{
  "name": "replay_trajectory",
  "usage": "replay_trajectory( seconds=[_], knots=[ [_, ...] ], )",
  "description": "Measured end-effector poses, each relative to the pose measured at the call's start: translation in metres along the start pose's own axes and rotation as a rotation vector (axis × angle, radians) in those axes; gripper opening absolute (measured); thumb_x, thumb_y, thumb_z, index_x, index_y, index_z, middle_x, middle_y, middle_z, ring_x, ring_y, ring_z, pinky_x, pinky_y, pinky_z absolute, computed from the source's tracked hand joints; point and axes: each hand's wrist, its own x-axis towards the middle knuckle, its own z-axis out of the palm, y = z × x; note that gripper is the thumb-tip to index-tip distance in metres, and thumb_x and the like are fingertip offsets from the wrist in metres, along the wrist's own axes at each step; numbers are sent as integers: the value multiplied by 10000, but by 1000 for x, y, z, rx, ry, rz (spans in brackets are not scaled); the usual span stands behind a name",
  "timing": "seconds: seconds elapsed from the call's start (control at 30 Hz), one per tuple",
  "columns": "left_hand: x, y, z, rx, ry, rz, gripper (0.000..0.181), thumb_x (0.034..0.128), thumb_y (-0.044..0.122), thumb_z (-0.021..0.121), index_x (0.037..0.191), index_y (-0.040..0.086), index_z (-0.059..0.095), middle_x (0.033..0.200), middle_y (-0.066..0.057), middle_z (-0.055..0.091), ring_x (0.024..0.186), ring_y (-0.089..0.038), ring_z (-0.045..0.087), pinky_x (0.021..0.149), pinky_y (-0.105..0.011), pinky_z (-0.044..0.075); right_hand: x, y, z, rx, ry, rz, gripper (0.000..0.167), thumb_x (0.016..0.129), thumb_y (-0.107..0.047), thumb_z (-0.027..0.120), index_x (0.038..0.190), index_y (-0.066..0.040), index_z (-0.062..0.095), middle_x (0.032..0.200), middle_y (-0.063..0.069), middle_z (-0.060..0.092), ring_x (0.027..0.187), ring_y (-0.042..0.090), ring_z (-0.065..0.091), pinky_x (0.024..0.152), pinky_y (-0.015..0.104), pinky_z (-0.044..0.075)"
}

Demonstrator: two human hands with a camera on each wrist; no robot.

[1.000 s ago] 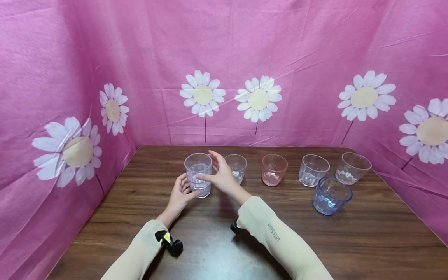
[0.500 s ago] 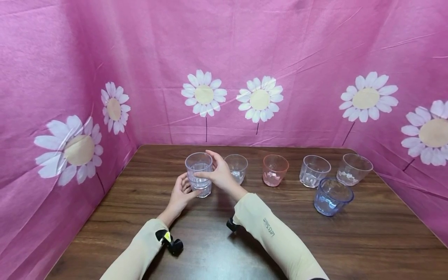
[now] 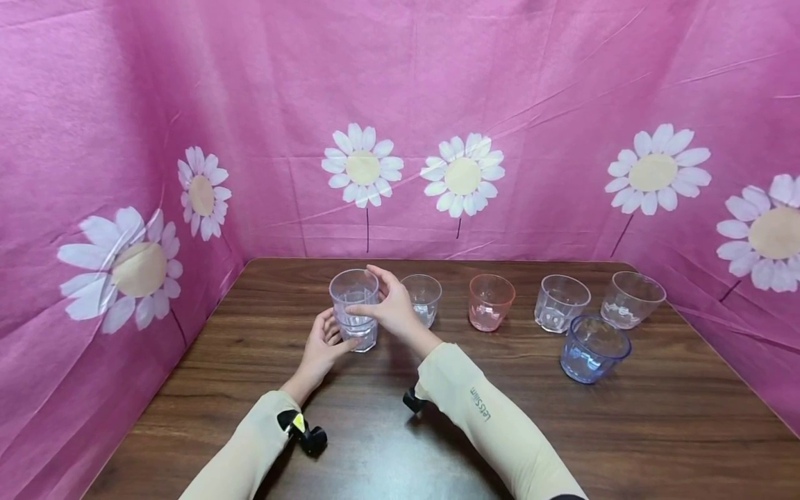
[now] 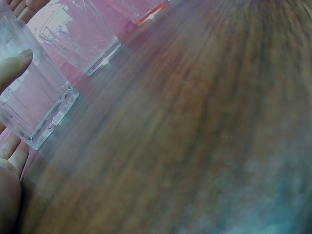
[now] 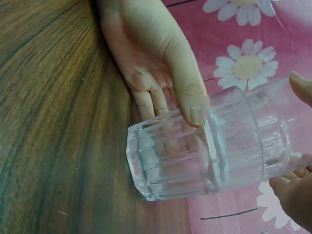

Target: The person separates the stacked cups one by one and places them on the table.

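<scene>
Two clear tumblers stand stacked upright at the left of the table in the head view. The left hand [image 3: 321,351] grips the lower tumbler [image 5: 170,156] from its left, thumb across the near side and fingers behind. From the right, the right hand [image 3: 395,311] holds the upper tumbler [image 3: 355,283], its thumb in front and fingers at the far side. The upper one sits partly inside the lower one. In the left wrist view, the lower tumbler's base [image 4: 53,122] appears to rest on the wood. Just right of the right hand stands another clear tumbler [image 3: 426,292], partly hidden by it.
Rightward along the back stand a pinkish-red tumbler [image 3: 491,302], a clear tumbler [image 3: 562,303] and another clear one [image 3: 632,300]. A blue tumbler [image 3: 594,351] stands in front of these. The brown wooden table [image 3: 350,451] is bounded by a pink flowered cloth [image 3: 406,83].
The right forearm and sleeve have shifted slightly left, and the right hand's fingers have moved a little at the upper tumbler. The left hand and the stack stay put.
</scene>
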Motion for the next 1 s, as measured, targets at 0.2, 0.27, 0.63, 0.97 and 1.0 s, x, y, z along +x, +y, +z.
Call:
replay_trajectory(
  seconds=[0.2, 0.27, 0.63, 0.97, 1.0],
  knots=[
    [1, 1, 1, 1, 2, 6, 713, 768, -169, 702, 1379, -121, 337, 1293, -275, 526, 1049, -58, 563, 940, -236, 469, 1, -10, -3, 5, 22, -33, 872, 691, 3, 885, 1441, 38, 441, 1435, 219, 499, 1354, 315, 448, 1132, 354, 330],
    [2, 2, 1, 0, 6, -3, 712, 767, -171, 704, 1378, -117, 343, 1296, -270, 527, 1049, -58, 563, 946, -241, 468, 2, -13, -4, 22, 29, -43, 865, 696, 24, 875, 1441, 47, 436, 1431, 226, 498, 1354, 318, 447, 1130, 349, 332],
    [3, 2, 2, -14, 1, -26, 683, 779, -181, 693, 1372, -112, 361, 1340, -311, 497, 1191, -341, 530, 997, -300, 462, -3, -28, -11, 92, 78, -98, 857, 697, 76, 853, 1443, 46, 432, 1419, 198, 516, 1345, 290, 463, 1109, 322, 367],
    [1, 0, 1, -29, -2, -28, 670, 778, -178, 697, 1361, -117, 372, 1357, -320, 486, 1183, -316, 533, 967, -255, 460, -13, -30, -23, 94, 104, -102, 846, 706, 82, 843, 1446, 26, 438, 1446, 192, 498, 1371, 280, 432, 1125, 311, 338],
    [1, 0, 1, -30, -3, -28, 669, 778, -179, 696, 1361, -117, 373, 1358, -320, 486, 1181, -308, 535, 966, -253, 461, -15, -30, -24, 97, 103, -100, 843, 708, 82, 842, 1447, 24, 438, 1445, 188, 499, 1371, 275, 431, 1128, 311, 333]
  ],
)
